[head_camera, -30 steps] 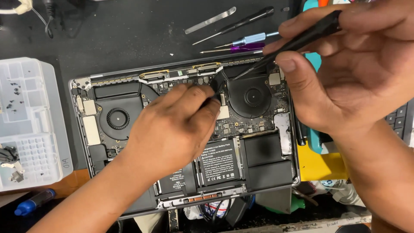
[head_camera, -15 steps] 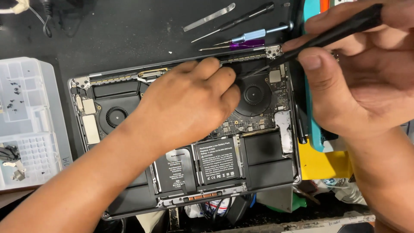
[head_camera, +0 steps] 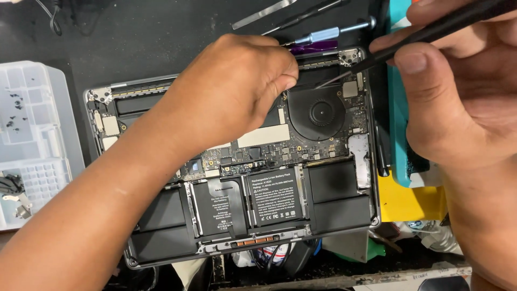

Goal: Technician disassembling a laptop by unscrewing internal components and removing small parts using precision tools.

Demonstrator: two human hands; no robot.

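Observation:
An opened laptop (head_camera: 334, 207) lies bottom-up on a dark mat, showing black battery cells, a green circuit board and a round fan (head_camera: 316, 114). My left hand (head_camera: 231, 91) rests on the board near the hinge, fingers curled with their tips pressed down by the fan; whether they pinch anything is hidden. My right hand (head_camera: 458, 102) holds a thin black tool (head_camera: 431, 35) whose pointed tip reaches the top edge of the fan, near the right hinge.
A clear plastic parts tray (head_camera: 32, 134) with tiny screws sits at the left. Tweezers and screwdrivers (head_camera: 318, 37) lie beyond the laptop. A teal and yellow object (head_camera: 409, 188) sits along the laptop's right edge. Clutter lies by the near edge.
My left hand slid from the board's centre up and right to the hinge edge beside the fan. The right hand stayed at the right with the tool, its tip now at the fan's upper edge.

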